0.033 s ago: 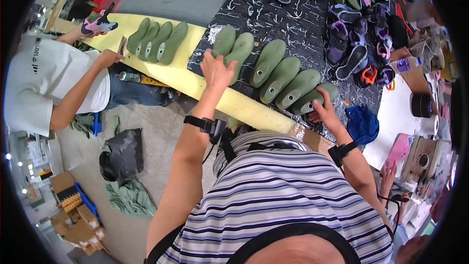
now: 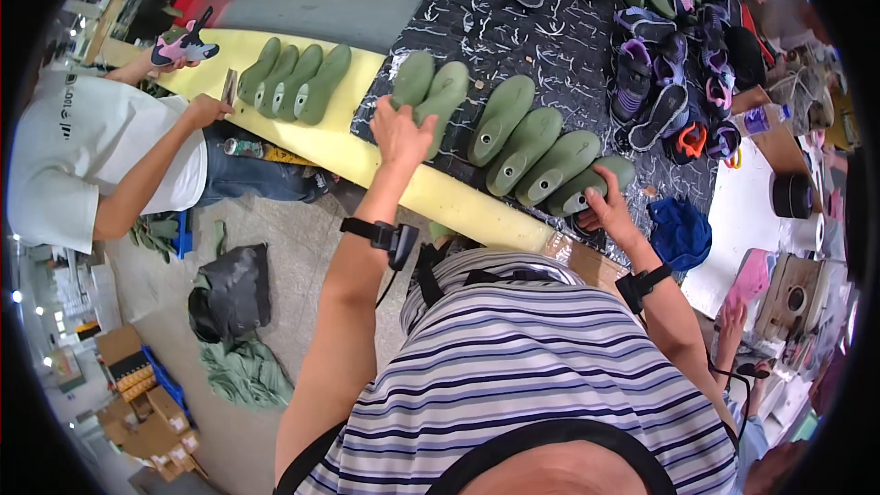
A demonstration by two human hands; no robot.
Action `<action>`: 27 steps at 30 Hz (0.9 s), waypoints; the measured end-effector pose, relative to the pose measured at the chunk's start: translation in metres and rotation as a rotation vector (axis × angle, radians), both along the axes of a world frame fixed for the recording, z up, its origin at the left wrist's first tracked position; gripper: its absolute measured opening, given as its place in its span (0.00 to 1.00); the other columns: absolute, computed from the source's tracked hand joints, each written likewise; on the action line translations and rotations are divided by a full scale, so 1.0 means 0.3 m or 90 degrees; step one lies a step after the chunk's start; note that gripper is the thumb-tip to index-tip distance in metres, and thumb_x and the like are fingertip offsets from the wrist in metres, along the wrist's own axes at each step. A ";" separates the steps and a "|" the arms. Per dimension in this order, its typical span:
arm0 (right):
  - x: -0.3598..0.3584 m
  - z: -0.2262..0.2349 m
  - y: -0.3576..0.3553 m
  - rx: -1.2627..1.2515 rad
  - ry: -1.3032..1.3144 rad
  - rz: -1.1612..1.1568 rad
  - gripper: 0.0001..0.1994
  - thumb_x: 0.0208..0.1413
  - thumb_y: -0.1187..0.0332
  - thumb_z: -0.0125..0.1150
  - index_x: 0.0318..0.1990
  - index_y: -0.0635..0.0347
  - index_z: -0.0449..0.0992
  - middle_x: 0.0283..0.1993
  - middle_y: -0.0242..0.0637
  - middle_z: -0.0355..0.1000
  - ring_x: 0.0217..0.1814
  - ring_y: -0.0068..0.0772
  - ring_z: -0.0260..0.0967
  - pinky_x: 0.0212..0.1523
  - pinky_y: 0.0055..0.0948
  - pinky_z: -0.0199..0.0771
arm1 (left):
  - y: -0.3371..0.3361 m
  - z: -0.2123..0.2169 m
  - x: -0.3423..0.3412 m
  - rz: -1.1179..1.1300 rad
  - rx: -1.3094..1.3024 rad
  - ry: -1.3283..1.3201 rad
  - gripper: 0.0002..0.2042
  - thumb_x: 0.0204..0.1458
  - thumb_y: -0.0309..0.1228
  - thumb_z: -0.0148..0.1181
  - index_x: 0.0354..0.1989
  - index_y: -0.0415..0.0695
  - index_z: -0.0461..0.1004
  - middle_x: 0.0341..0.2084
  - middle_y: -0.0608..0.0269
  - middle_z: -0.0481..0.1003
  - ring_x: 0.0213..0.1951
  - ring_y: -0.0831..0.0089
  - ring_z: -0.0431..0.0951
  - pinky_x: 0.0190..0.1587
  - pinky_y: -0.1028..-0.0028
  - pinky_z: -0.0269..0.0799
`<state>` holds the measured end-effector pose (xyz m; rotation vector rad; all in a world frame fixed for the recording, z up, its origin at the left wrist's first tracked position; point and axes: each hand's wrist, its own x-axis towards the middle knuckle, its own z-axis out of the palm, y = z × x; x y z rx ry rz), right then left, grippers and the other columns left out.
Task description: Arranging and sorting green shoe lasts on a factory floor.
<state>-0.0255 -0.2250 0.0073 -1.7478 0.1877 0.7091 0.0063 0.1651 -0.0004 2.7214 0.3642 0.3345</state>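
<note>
The left hand (image 2: 401, 133) grasps the near ends of a pair of green shoe lasts (image 2: 445, 96) on the black-covered bench (image 2: 513, 41); the right hand (image 2: 610, 209) touches the rightmost of four green lasts (image 2: 561, 167) beside them, its grip indeterminable. Judged by appearance, the lasts are stiff, smooth, moderately heavy and not fragile; take hold around the narrower end. Dark print marks the co-worker's white shirt (image 2: 128, 142); markings on the lasts are illegible.
</note>
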 end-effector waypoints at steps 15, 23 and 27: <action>0.000 -0.027 -0.022 0.005 -0.012 0.018 0.33 0.57 0.50 0.57 0.66 0.46 0.49 0.32 0.39 0.71 0.26 0.27 0.72 0.27 0.24 0.74 | -0.201 0.096 0.031 -0.177 -0.083 -0.076 0.30 0.43 0.43 0.66 0.53 0.39 0.69 0.58 0.38 0.58 0.58 0.44 0.62 0.55 0.45 0.59; -0.010 -0.017 -0.010 0.012 0.001 0.014 0.32 0.57 0.53 0.58 0.65 0.47 0.51 0.32 0.37 0.71 0.24 0.26 0.71 0.24 0.22 0.72 | -0.424 -0.003 -0.102 -0.259 -0.033 -0.018 0.21 0.39 0.39 0.69 0.34 0.32 0.75 0.63 0.40 0.51 0.58 0.43 0.59 0.55 0.49 0.59; 0.005 -0.025 -0.011 0.025 -0.001 0.003 0.31 0.58 0.52 0.57 0.65 0.45 0.51 0.30 0.38 0.70 0.24 0.25 0.71 0.24 0.22 0.72 | -0.370 -0.024 -0.072 -0.245 -0.042 -0.072 0.22 0.39 0.36 0.69 0.33 0.27 0.74 0.59 0.38 0.57 0.54 0.43 0.63 0.55 0.53 0.61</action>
